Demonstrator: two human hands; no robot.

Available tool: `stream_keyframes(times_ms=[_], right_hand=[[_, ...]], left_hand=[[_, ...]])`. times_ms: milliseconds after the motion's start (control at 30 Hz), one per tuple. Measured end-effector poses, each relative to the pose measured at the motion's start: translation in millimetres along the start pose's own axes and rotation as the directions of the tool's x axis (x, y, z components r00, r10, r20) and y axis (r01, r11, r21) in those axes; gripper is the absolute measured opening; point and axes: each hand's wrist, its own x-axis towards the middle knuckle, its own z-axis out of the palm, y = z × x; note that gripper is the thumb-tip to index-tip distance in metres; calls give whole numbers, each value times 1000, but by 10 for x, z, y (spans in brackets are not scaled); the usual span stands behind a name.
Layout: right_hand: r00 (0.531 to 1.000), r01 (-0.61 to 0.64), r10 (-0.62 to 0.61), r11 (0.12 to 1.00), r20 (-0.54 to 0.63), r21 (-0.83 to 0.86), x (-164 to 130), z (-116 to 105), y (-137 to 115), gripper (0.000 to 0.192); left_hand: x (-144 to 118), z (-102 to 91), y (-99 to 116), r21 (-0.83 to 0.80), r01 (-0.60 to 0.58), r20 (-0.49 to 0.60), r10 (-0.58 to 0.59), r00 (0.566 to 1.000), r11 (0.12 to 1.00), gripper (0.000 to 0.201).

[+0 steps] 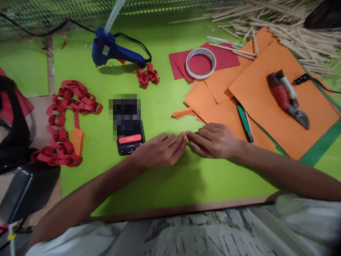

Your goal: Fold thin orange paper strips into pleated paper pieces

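Observation:
My left hand (165, 149) is closed in a pinch on a small piece of orange paper (185, 136), most of it hidden by the fingers. From the other side, the fingertips of my right hand (214, 140) meet the same piece, also closed. Both hands are just above the green tabletop, in front of me. Beside my left wrist lies a phone (130, 142), its upper part blurred out. Narrow folded orange strips (183, 113) rest beyond my fingers, at the edge of larger orange sheets (255, 96).
A red paper chain (57, 133) with an orange folded piece lies left. Behind are a blue glue gun (114, 51), a small red paper cluster (147, 75) and a tape roll (201, 63). Right are a green cutter (243, 121), pruning shears (287, 97) and wooden sticks (277, 21).

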Motion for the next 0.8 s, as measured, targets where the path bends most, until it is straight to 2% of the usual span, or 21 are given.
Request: stream_keyframes(times_ms=[267,533,700,800], right_hand=[[998,57,-54,994,30,-98,17,-22,-21,28],[986,150,-132,967,101,-208,5,-42,-77,29],[984,158,-135,965,120,-209,-2,-49,-99,31],[983,164,-140,963,121,-213,2,-49,-103,31]], left_hand=[[-65,23,32,8,-3,-96,4,995,1000,17],[-21,41,28,-16,17,-63,-18,998,1000,23],[-30,8,39,8,88,-64,-88,994,996,19],[-19,3,54,-21,92,-69,-94,993,996,21]])
